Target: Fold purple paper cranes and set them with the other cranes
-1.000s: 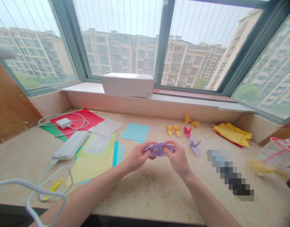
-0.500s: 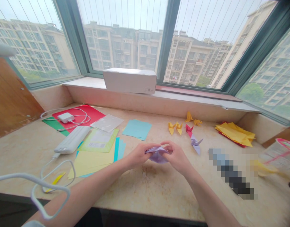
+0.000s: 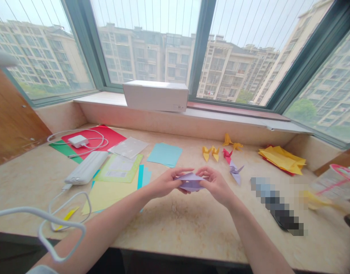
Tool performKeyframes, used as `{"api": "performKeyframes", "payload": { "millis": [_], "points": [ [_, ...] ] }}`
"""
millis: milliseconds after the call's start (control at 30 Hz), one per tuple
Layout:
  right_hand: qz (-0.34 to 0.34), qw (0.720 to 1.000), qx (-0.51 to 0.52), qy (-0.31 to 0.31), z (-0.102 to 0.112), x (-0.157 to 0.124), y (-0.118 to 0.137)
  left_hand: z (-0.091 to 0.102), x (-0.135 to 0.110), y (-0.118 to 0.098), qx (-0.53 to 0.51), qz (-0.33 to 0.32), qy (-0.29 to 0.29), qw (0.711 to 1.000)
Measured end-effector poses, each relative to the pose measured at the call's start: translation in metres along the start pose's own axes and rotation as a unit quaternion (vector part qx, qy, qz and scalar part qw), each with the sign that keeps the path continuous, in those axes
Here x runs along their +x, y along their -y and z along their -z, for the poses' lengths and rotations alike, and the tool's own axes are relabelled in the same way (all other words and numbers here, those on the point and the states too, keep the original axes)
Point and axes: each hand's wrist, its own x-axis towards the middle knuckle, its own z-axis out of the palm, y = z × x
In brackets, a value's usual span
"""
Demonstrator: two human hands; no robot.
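A partly folded piece of purple origami paper (image 3: 192, 183) is held just above the stone counter, between my two hands. My left hand (image 3: 167, 183) grips its left side, thumb at the front and fingers behind. On the right side, my right hand (image 3: 217, 186) pinches the paper the same way. Its layers stand a little apart, with a gap along the middle. Beyond my right hand lie a folded purple crane (image 3: 235, 173), a red crane (image 3: 227, 155) and several yellow cranes (image 3: 215, 153).
Light blue squares (image 3: 165, 154) lie behind my hands. At left are pale yellow sheets (image 3: 112, 196), a white power bank (image 3: 87, 167) with cables and a red sheet (image 3: 112, 133). Yellow paper (image 3: 282, 160) and a blurred dark object (image 3: 277, 207) lie at right. A white box (image 3: 156, 97) stands on the sill.
The purple paper has been turned and opened out; its layers now show a flatter, wider shape. My fingers have shifted along its edges, and the view has moved slightly.
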Motion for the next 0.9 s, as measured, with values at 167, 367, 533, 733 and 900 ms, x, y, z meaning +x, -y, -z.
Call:
{"api": "performKeyframes", "payload": {
  "millis": [167,367,533,733,900],
  "points": [
    [0.008,0.999,-0.034,0.013,0.003,-0.001,-0.002,0.004,-0.003,-0.004,-0.005,0.028,-0.017,0.999],
    [0.084,0.987,-0.138,0.002,0.001,-0.001,-0.011,0.004,-0.007,-0.013,-0.048,0.081,0.047,0.994],
    [0.135,0.97,-0.199,0.029,0.0,-0.001,-0.014,0.005,-0.01,-0.011,-0.108,0.146,0.059,0.982],
    [0.165,0.963,-0.21,0.019,0.003,-0.004,-0.013,0.011,-0.015,-0.018,-0.158,0.178,0.16,0.958],
    [0.201,0.949,-0.242,0.026,0.001,-0.005,-0.015,0.002,-0.013,-0.019,-0.074,0.15,0.109,0.98]
  ]
}}
